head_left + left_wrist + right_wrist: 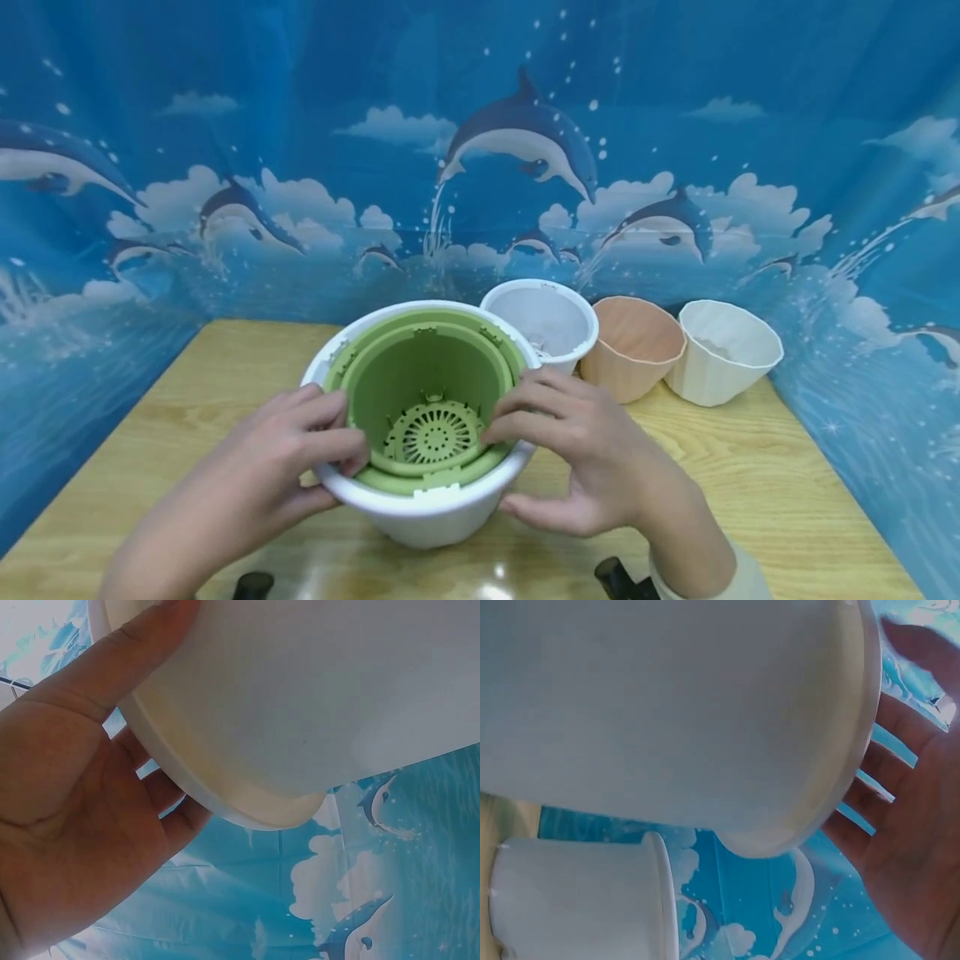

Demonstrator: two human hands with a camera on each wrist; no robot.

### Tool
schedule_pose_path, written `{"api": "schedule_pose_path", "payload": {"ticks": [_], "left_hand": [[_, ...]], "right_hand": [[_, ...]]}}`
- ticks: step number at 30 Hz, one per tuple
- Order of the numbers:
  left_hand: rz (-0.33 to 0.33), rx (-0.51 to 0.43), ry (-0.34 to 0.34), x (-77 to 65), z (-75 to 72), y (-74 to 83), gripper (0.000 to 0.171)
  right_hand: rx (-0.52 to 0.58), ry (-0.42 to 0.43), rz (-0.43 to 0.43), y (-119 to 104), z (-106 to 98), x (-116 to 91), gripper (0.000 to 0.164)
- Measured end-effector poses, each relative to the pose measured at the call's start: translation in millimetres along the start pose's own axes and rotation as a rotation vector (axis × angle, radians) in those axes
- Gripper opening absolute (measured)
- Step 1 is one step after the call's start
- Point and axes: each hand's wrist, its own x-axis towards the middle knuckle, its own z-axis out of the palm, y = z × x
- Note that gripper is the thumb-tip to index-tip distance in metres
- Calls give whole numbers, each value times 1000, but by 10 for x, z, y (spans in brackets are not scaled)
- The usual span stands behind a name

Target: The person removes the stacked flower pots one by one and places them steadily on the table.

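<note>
A large white plastic flowerpot [420,525] stands tilted on the table, its mouth turned toward me. Nested inside it are green pots [431,367], the innermost with a slotted round base. On the near left, my left hand [300,454] grips the white rim, thumb under it outside and fingers over the edge. My right hand [566,450] rests its fingers over the right side of the rim, against the green pot's edge, with its thumb held apart from the white wall. Both wrist views show the white pot's outer wall [300,690] and the palms; the fingertips are hidden behind the rim.
Behind to the right stand a smaller white pot [540,321] with a grey inside, a peach faceted pot [633,350] and a cream faceted pot [723,354]. Dark rods [615,575] show at the wooden table's [772,500] near edge. A dolphin-print curtain [337,200] encloses the back and sides.
</note>
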Motion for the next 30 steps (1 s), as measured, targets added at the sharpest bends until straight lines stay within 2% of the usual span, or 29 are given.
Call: {"api": "schedule_pose_path", "payload": {"ticks": [3, 6, 15, 25, 30], "left_hand": [[-15, 5, -8, 1, -3, 15, 36], [-24, 12, -15, 11, -9, 19, 37], [-24, 25, -23, 4, -4, 25, 36], [-18, 34, -15, 10, 19, 22, 38], [-12, 26, -12, 10, 21, 13, 38]], "right_hand": [[49, -21, -7, -5, 46, 7, 45], [30, -47, -1, -2, 108, 6, 50], [-55, -81, 1, -25, 210, -3, 45], [-82, -68, 18, -51, 271, -4, 44], [-83, -91, 34, -59, 250, 0, 43]]}}
